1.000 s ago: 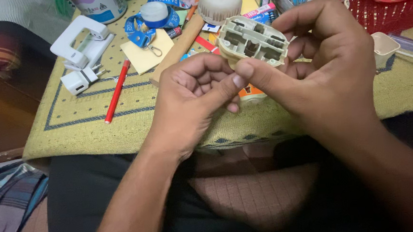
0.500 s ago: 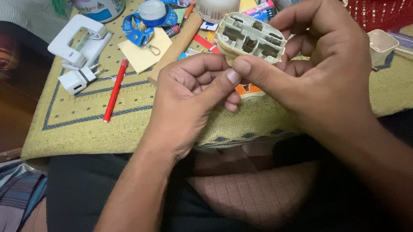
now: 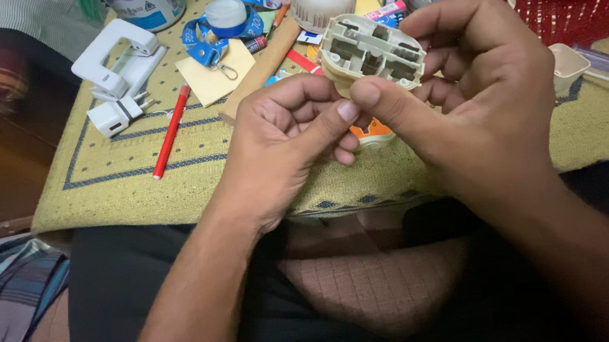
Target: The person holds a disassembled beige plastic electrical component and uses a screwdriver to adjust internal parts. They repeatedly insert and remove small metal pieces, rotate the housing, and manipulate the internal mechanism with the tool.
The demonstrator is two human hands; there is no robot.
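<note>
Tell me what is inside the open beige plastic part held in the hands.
The beige plastic part shows moulded ribs and small rectangular compartments with dark slots. The right hand holds it; the left hand touches its lower edge. Its underside and lower rim are covered by fingers.

yellow mat [image 3: 137,195], red pencil [image 3: 170,132], white charger [image 3: 114,116]

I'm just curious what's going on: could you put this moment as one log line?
right hand: holds cream plastic socket part, open side up | left hand: thumb at its lower edge | nearby: red pencil, white charger
</note>
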